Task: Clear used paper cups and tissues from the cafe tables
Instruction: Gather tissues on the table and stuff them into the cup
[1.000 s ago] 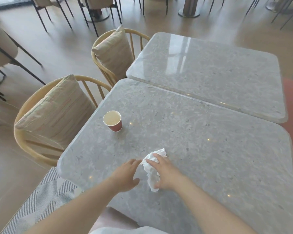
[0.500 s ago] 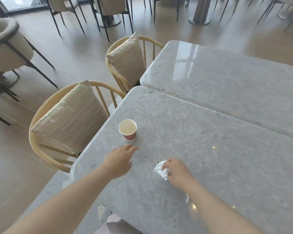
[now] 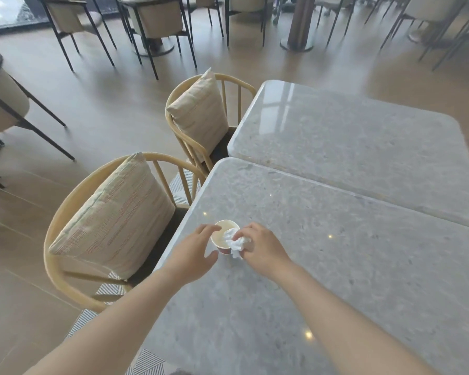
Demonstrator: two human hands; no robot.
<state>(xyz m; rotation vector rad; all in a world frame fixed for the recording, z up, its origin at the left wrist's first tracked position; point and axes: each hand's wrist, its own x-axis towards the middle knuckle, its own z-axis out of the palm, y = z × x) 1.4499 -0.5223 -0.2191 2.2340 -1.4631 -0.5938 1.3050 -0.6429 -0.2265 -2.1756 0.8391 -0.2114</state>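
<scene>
1. While the paper cup (image 3: 220,237) stood upright on the near grey table (image 3: 336,280), close to its left edge, both hands were at it, one on each side.
2. The right hand (image 3: 263,247) pinched a crumpled white tissue (image 3: 236,242) in its curled fingers at the right side of the cup's rim. Part of the tissue lay over the cup's mouth and part hung outside its wall.
3. The left hand (image 3: 192,250) curved around the cup's left side, forefinger at the rim and thumb low by the red wall. Whether it really gripped the cup could not be told.
4. A wooden chair (image 3: 65,201) with a beige cushion (image 3: 114,215) stood just beside the table's left edge.
</scene>
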